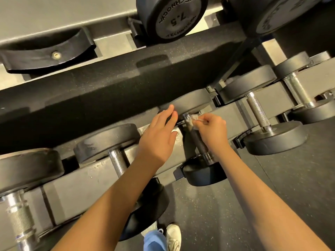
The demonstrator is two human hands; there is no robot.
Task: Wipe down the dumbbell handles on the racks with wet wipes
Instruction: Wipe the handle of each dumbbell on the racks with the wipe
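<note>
Pinches a crumpled whitish wet wipe (194, 119) in the right hand (211, 129), thumb and fingers curled round it, and holds it against the far end of the knurled handle (198, 142) of a black dumbbell (203, 173). Holds the left hand (159, 136) open just beside, fingers straight and close together, fingertips at the left edge of that dumbbell's far head; cannot tell whether touching it or just above it.

Lying on the lower tier of a grey metal rack (81, 182), with the near head seated in a black cradle at the front edge and the handle slanting away beneath the right wrist. Wipe placed just below the far head, at the shiny collar where metal meets rubber.

Set in the same row, each on its own cradle: a neighbouring dumbbell to the left (117, 163), partly covered by the left forearm; a larger one at the far left (18, 218) with a thick chrome grip; a neighbouring dumbbell to the right (258, 111), well apart from the right hand; one more beyond it at the picture's right edge.

Higher up, on the upper tier, a round head marked 7.5 (172, 17) and, to its left, a curved black saddle (45, 51) with a bolt in its middle. Down below, between the forearms, a white shoe (174, 236) and a blue trouser leg (154, 240) on dark speckled floor (253, 205).
</note>
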